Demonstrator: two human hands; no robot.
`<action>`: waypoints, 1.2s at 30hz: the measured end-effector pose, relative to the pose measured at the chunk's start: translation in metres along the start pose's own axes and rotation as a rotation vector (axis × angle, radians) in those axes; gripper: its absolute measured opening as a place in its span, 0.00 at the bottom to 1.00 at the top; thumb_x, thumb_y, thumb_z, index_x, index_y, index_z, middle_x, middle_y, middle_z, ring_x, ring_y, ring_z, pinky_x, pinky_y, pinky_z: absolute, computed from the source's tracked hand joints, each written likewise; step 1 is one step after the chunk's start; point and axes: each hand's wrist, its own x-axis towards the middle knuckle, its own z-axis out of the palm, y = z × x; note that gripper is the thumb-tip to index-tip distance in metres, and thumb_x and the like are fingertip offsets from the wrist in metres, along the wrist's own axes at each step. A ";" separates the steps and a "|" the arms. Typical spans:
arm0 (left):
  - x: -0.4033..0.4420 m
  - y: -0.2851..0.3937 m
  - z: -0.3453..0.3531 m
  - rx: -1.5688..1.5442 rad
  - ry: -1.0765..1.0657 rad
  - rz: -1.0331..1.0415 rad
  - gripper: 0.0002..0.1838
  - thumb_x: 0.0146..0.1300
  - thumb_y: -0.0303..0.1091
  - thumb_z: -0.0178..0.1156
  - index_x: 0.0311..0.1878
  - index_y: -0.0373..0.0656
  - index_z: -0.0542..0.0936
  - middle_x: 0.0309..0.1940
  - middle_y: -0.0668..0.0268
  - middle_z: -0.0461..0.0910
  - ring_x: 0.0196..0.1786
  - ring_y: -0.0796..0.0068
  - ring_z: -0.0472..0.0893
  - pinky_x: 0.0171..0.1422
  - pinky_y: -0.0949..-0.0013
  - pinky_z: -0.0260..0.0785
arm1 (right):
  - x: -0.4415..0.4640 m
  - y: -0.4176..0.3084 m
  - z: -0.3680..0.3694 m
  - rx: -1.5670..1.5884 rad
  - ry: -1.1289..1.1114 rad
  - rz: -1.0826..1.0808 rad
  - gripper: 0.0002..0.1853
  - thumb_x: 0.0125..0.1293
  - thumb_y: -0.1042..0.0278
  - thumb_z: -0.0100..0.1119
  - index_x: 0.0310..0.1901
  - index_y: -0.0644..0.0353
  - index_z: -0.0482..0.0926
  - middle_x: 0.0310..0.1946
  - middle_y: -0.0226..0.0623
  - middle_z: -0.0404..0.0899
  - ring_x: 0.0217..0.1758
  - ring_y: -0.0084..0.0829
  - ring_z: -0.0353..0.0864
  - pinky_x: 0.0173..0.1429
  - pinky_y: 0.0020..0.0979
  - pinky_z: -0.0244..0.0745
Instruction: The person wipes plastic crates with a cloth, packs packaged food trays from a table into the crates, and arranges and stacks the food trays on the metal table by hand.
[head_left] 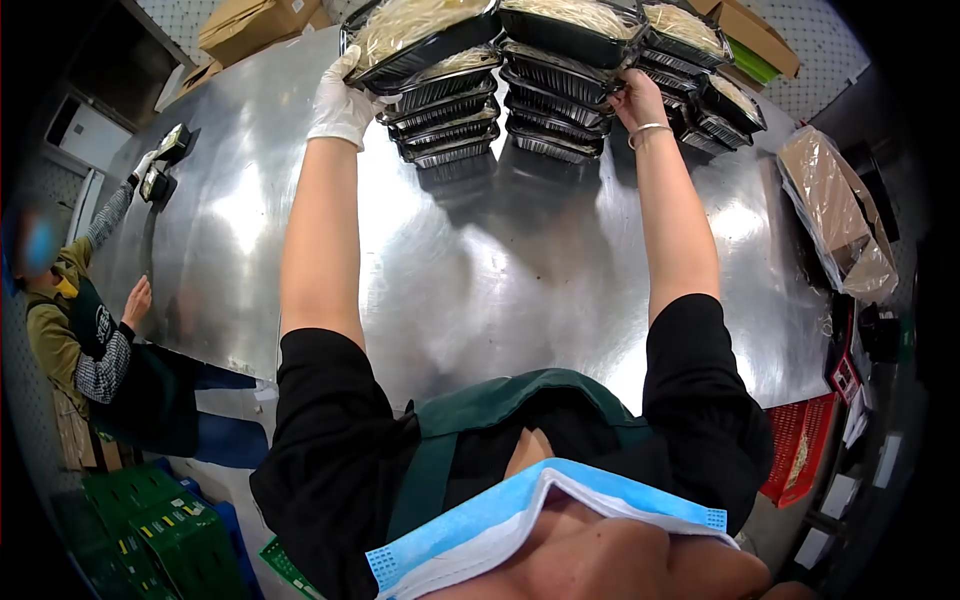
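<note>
Black plastic trays of pale, thin strands, like bean sprouts, stand in stacks at the top of the head view. My left hand, in a white glove, is closed on the outer end of the tilted top tray of the left stack. My right hand is bare, with a bangle at the wrist. Its fingers are closed at the right side of the upper tray on the middle stack; the fingertips are partly hidden. More filled trays are stacked just right of that hand.
The stacks rest on a shiny metal table. At left, a co-worker reaches a gloved hand to small black trays. Cardboard boxes lie behind; a plastic-lined box and red crate are at right, green crates lower left.
</note>
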 end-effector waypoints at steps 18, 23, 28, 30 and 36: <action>-0.174 0.049 -0.357 0.155 0.159 -0.059 0.15 0.58 0.32 0.49 0.46 0.34 0.71 0.43 0.58 0.74 0.46 0.65 0.74 0.52 0.60 0.67 | -0.203 0.217 0.043 0.134 -0.067 0.311 0.09 0.55 0.78 0.47 0.39 0.63 0.71 0.37 0.38 0.75 0.38 0.27 0.76 0.42 0.27 0.73; -0.239 0.076 -0.368 0.111 0.412 0.139 0.08 0.55 0.29 0.53 0.36 0.36 0.74 0.37 0.61 0.76 0.41 0.66 0.76 0.47 0.61 0.70 | -0.199 0.203 0.070 0.134 0.000 0.348 0.05 0.51 0.81 0.44 0.30 0.61 0.69 0.28 0.32 0.74 0.28 0.24 0.74 0.33 0.26 0.73; -0.315 0.060 -0.367 0.215 0.691 0.144 0.05 0.50 0.29 0.57 0.30 0.39 0.73 0.30 0.66 0.75 0.32 0.73 0.75 0.40 0.68 0.70 | -0.179 0.231 0.130 0.144 -0.061 0.200 0.06 0.50 0.82 0.43 0.26 0.58 0.65 0.26 0.29 0.70 0.31 0.20 0.68 0.39 0.23 0.65; -0.326 0.028 -0.364 0.261 0.704 0.130 0.07 0.49 0.31 0.59 0.24 0.43 0.71 0.25 0.70 0.72 0.28 0.78 0.73 0.36 0.72 0.68 | -0.166 0.244 0.157 0.176 -0.013 0.151 0.07 0.49 0.83 0.42 0.26 0.59 0.66 0.26 0.29 0.71 0.29 0.20 0.68 0.36 0.21 0.64; -0.289 0.038 -0.312 1.422 0.578 0.331 0.43 0.44 0.37 0.64 0.61 0.32 0.52 0.57 0.51 0.60 0.59 0.61 0.61 0.62 0.65 0.52 | -0.117 0.306 0.197 0.148 -0.067 0.229 0.05 0.48 0.81 0.45 0.23 0.59 0.68 0.17 0.28 0.67 0.13 0.20 0.62 0.14 0.19 0.56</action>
